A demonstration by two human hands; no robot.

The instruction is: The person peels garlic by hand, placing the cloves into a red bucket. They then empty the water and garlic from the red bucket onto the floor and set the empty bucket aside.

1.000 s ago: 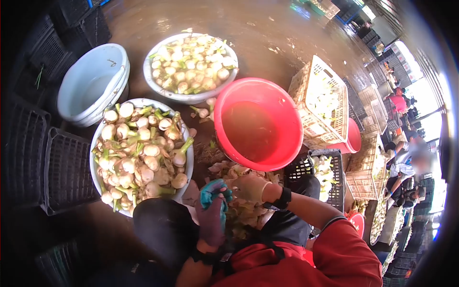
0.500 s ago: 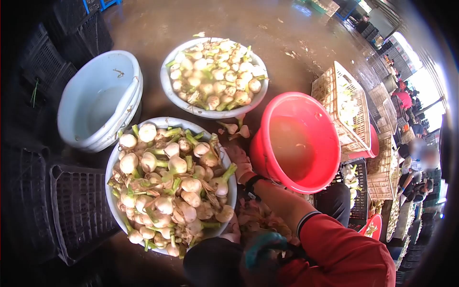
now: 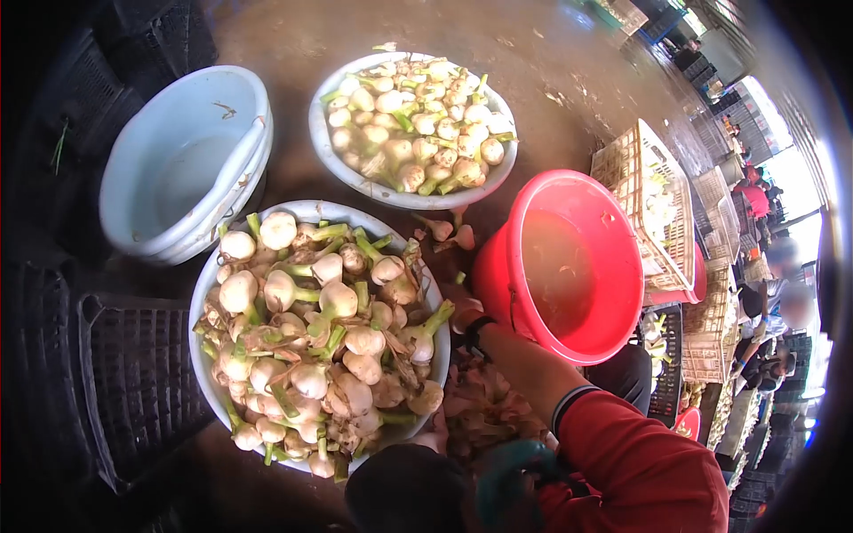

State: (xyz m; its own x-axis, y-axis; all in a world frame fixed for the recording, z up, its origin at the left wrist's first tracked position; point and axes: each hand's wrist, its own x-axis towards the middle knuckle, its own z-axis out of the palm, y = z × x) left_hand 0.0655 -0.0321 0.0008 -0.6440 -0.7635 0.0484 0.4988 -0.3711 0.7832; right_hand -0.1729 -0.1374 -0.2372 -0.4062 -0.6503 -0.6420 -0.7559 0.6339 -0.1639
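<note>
A pale basin (image 3: pixel 197 355) heaped with garlic-like bulbs (image 3: pixel 311 382) with green stems stands in front of me. My right hand (image 3: pixel 464 314), with a black band at the wrist, is at the basin's right rim, beside the red bucket (image 3: pixel 577 342); its fingers are mostly hidden. A bit of green stem shows just above it. Low at the same basin's right edge, a small part of my left hand (image 3: pixel 434 437) shows, its fingers hidden. Between the basin and my right forearm lies a pile of peeled skins (image 3: pixel 484 400).
Another basin of bulbs (image 3: pixel 324 164) stands behind, with loose bulbs (image 3: pixel 440 228) near it. Stacked empty basins (image 3: pixel 169 169) are at left, above a black crate (image 3: pixel 142 382). Cream crates (image 3: pixel 662 253) line the right. Several people (image 3: pixel 769 364) are at far right.
My right hand has moved slightly right and down, away from the near basin's rim. The view has shifted a little. The far basin and bucket appear farther right.
</note>
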